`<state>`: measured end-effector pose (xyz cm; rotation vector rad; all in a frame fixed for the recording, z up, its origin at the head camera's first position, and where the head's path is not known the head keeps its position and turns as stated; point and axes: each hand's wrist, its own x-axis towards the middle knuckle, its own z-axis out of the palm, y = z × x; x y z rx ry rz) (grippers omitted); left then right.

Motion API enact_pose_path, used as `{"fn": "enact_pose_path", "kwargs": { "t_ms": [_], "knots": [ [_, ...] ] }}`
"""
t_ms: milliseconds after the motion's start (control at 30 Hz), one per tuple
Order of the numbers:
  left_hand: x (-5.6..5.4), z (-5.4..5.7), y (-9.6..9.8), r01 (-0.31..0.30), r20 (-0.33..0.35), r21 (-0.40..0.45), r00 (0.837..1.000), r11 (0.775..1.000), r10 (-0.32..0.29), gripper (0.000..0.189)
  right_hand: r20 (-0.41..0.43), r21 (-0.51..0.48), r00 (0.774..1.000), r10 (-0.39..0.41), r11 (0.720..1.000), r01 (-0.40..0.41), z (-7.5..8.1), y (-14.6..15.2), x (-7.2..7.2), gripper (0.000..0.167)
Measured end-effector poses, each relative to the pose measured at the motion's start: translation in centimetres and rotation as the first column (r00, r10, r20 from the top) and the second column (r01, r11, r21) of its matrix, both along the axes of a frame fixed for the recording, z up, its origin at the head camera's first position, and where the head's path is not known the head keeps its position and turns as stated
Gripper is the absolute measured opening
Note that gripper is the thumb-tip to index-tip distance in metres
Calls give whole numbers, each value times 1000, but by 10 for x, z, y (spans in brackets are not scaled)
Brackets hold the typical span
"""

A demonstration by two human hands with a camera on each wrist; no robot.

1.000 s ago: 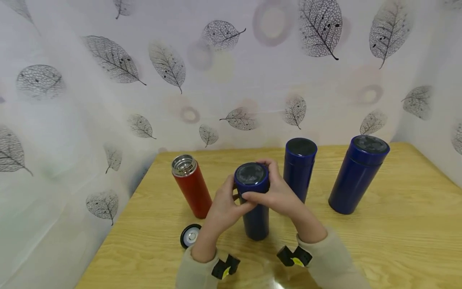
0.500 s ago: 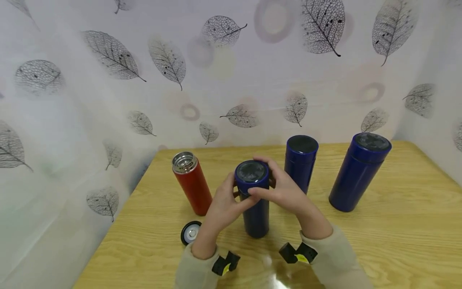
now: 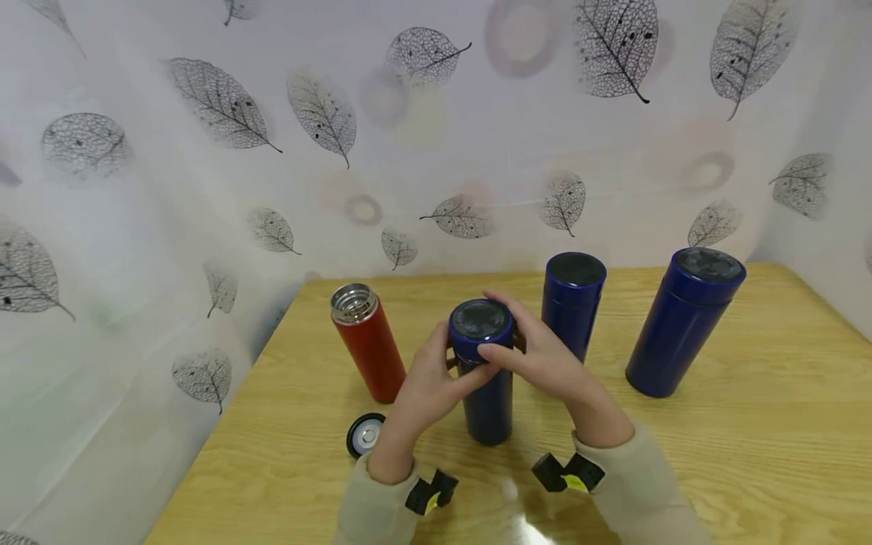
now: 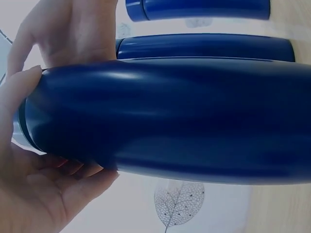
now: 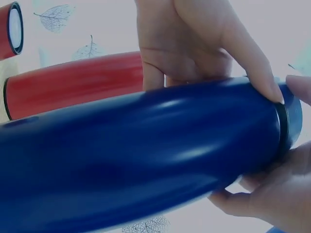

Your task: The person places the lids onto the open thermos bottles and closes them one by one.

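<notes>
A dark blue vacuum flask point(image 3: 487, 412) stands upright on the table between both hands. My left hand point(image 3: 431, 384) grips its upper body just under the lid, from the left. From the right, my right hand point(image 3: 541, 356) holds the blue lid point(image 3: 481, 321), thumb in front; its other fingers are partly hidden behind. A dark seam shows between lid and body in the right wrist view. Left of the hands stands a red flask point(image 3: 371, 352), its steel mouth uncovered. Its likely lid, a round cap point(image 3: 365, 434), lies inside up near my left wrist, partly covered by the forearm.
Two more blue flasks, one just behind my right hand point(image 3: 575, 303) and one farther right point(image 3: 684, 325), stand with lids on. The wooden table point(image 3: 763, 439) ends at a leaf-print curtain point(image 3: 477, 151) behind and at the sides.
My right hand has turned a little around the lid, its thumb sliding from the lid's left front toward the right. The left hand keeps its grip, and the flask stays upright.
</notes>
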<state>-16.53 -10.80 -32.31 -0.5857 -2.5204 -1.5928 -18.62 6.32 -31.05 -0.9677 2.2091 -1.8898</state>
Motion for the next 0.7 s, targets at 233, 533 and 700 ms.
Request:
{"fn": "enact_pose_path", "kwargs": {
  "t_ms": [233, 533, 700],
  "knots": [
    [0, 0, 1, -2, 32, -9, 999, 1000, 2, 62, -39, -129, 995, 89, 987, -94, -2, 4, -5, 68],
    [1, -1, 0, 20, 42, 11, 999, 1000, -20, 60, -12, -124, 1000, 21, 992, -22, -3, 1, -3, 66],
    [1, -1, 0, 11, 54, -3, 998, 1000, -11, 60, 24, -83, 999, -48, 995, 50, -2, -7, 1, 70]
  ]
}}
